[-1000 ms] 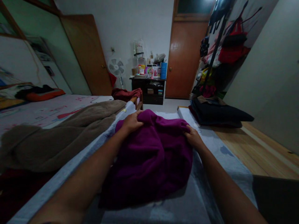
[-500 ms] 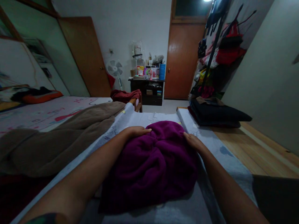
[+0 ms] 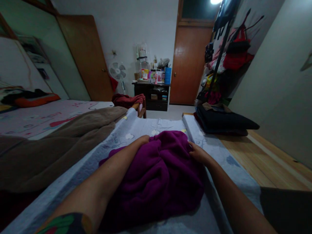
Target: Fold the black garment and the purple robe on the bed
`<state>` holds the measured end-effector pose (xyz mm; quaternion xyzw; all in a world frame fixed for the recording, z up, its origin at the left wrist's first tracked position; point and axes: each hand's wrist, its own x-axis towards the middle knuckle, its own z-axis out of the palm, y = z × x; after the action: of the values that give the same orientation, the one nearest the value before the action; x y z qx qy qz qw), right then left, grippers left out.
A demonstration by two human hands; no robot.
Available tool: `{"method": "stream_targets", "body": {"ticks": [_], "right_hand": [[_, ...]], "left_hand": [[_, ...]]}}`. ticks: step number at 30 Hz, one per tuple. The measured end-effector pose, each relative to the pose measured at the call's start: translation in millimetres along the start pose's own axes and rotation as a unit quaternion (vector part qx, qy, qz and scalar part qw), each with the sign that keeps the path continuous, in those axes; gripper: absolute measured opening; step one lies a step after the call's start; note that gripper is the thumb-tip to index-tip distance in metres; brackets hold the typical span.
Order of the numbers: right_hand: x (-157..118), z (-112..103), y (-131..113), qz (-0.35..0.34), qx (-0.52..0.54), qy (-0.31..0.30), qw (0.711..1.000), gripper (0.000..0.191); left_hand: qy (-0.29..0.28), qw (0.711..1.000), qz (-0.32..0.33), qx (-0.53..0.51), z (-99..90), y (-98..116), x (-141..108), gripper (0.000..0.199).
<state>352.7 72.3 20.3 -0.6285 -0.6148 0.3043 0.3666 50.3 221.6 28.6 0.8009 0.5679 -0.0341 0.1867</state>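
A bunched purple fleece cloth lies crumpled in front of me on a pale blue patterned bed sheet; folds hide whether it is a garment. At its far left edge, my left hand is closed on the fabric, most of its fingers out of sight behind the cloth. My right hand pinches the far right edge, thumb on the near side. Between the hands the cloth bulges up, and its near end spreads dark toward me. A flap of it pokes out to the left of my left forearm.
A brown plush blanket runs along the left, beside a pink printed bed. Folded dark clothes are stacked at right on a wooden board. Farther off stand a fan, a black cabinet and a door.
Both hands have shifted slightly left and nearer with the purple cloth. A flap of it now shows left of my left forearm. The view has shifted a little.
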Motion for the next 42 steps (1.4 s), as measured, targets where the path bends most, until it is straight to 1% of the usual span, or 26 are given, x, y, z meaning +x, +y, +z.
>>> {"method": "stream_targets", "body": {"ticks": [2,4,7,8,9,10,11,14,16,17,19,20,21,22,24,25,26,27,28,29,31,33,35,37,40,42], "right_hand": [[8,-4,-7,-0.015,-0.035,0.025,0.999,0.057],[14,-8,-16,-0.014,-0.087,0.065,0.994,0.053],[13,-4,-31,-0.007,-0.186,0.13,0.974,0.048],[10,1,-34,-0.015,-0.221,0.138,0.965,0.048],[6,8,-37,-0.032,-0.254,0.133,0.958,0.048],[2,16,-39,-0.057,-0.283,0.113,0.951,0.048],[-3,24,-39,-0.083,-0.31,0.082,0.944,0.046],[-13,45,-37,-0.124,-0.367,-0.03,0.921,0.036],[-14,52,-34,-0.104,-0.383,-0.078,0.914,0.031],[-13,52,-33,-0.087,-0.383,-0.093,0.915,0.029],[-8,49,-31,-0.056,-0.359,-0.118,0.924,0.027],[-3,45,-31,-0.04,-0.34,-0.127,0.931,0.029],[1,42,-31,-0.024,-0.32,-0.121,0.939,0.032],[6,38,-30,-0.011,-0.303,-0.098,0.948,0.034],[13,31,-26,0.015,-0.288,-0.017,0.957,0.032],[16,28,-24,0.029,-0.288,0.018,0.957,0.037],[18,26,-21,0.044,-0.29,0.034,0.955,0.046],[20,24,-17,0.063,-0.291,0.024,0.954,0.054],[20,22,-13,0.083,-0.289,-0.007,0.954,0.058],[21,21,-9,0.099,-0.283,-0.045,0.953,0.055],[21,18,-2,0.11,-0.265,-0.099,0.953,0.04],[24,11,1,0.102,-0.23,-0.107,0.962,0.03],[29,0,1,0.088,-0.18,-0.071,0.977,0.026],[38,-13,-1,0.077,-0.139,-0.006,0.987,0.022],[52,-30,-5,0.069,-0.104,0.098,0.987,0.02],[58,-33,-8,0.065,-0.069,0.135,0.986,0.021]], "left_hand": [[0.04,0.999,-0.004,0.0,-12.7,-5,-7,0.031],[0.117,0.993,-0.02,0.012,-29.0,-13,-17,0.04],[0.282,0.956,-0.038,0.07,-49.4,-27,-34,0.034],[0.317,0.943,-0.035,0.094,-52.7,-32,-39,0.032],[0.333,0.935,-0.028,0.117,-53.8,-37,-43,0.032],[0.332,0.934,-0.018,0.134,-52.7,-41,-46,0.033],[0.307,0.941,-0.009,0.143,-49.8,-45,-48,0.036],[0.155,0.98,-0.005,0.123,-36.4,-55,-47,0.037],[0.056,0.994,-0.013,0.093,-30.6,-59,-39,0.031],[0.021,0.997,-0.014,0.078,-30.1,-61,-35,0.028],[-0.02,0.998,-0.014,0.05,-33.5,-63,-23,0.024],[-0.028,0.999,-0.016,0.036,-36.6,-63,-16,0.026],[-0.026,0.999,-0.02,0.024,-39.8,-63,-10,0.031],[-0.017,0.999,-0.028,0.014,-42.3,-62,-3,0.037],[0.003,0.999,-0.049,-0.001,-43.5,-60,7,0.05],[0.007,0.998,-0.057,-0.008,-41.6,-59,10,0.054],[0.006,0.998,-0.061,-0.015,-38.1,-57,13,0.055],[0.0,0.998,-0.06,-0.022,-33.5,-55,14,0.053],[-0.007,0.998,-0.055,-0.03,-28.4,-53,15,0.047],[-0.013,0.998,-0.048,-0.037,-23.5,-52,15,0.04],[-0.01,0.998,-0.033,-0.046,-16.5,-48,16,0.025],[0.015,0.998,-0.031,-0.043,-15.7,-47,17,0.022],[0.058,0.997,-0.047,-0.031,-21.3,-49,18,0.026],[0.107,0.991,-0.074,-0.014,-30.7,-55,18,0.029],[0.182,0.975,-0.124,0.026,-45.6,-67,14,0.03],[0.223,0.96,-0.157,0.061,-52.9,-74,11,0.029]]}}
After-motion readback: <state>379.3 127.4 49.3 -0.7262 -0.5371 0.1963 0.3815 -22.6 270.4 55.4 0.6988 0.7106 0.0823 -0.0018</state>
